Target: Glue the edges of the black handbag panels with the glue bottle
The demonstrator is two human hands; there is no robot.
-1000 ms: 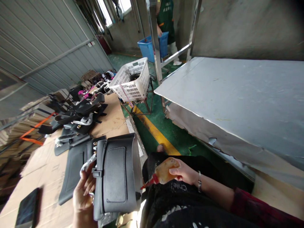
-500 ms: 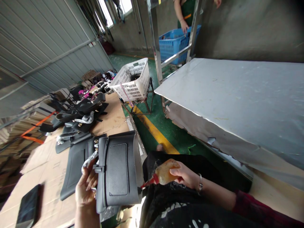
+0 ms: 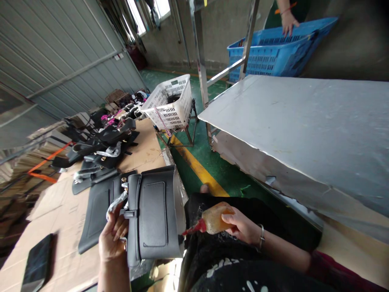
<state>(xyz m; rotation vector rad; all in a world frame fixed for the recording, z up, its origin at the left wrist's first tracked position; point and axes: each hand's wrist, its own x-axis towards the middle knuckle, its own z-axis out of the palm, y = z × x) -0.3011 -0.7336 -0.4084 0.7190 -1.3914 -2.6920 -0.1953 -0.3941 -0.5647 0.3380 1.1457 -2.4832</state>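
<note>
The black bag was at the near right corner of the cardboard-covered worktop, its near end reaching past the cardboard. Beyond its right side lay the person's dark apron and, farther out, a lane of green floor with a yellow stripe between worktop and grey table. Bare cardboard stretched from the left hand toward the worktop's left edge, broken by a phone near the front.

The bag had a smooth face with a stitched, rounded panel, a band down its left side with a small loop, and a pale lining showing along its right edge.

The left hand had its fingers curled narrowly at the bag's left side, holding it beside a plastic-wrapped strip. The right hand was wrapped around an amber bottle, its red nozzle aimed at the bag's right edge; whether the tip touched could not be told.

Behind the left hand lay another black piece, and more were heaped toward the worktop's far end. Past that stood a white basket. Beyond the grey table's far edge, a co-worker's hand was at a blue crate.
</note>
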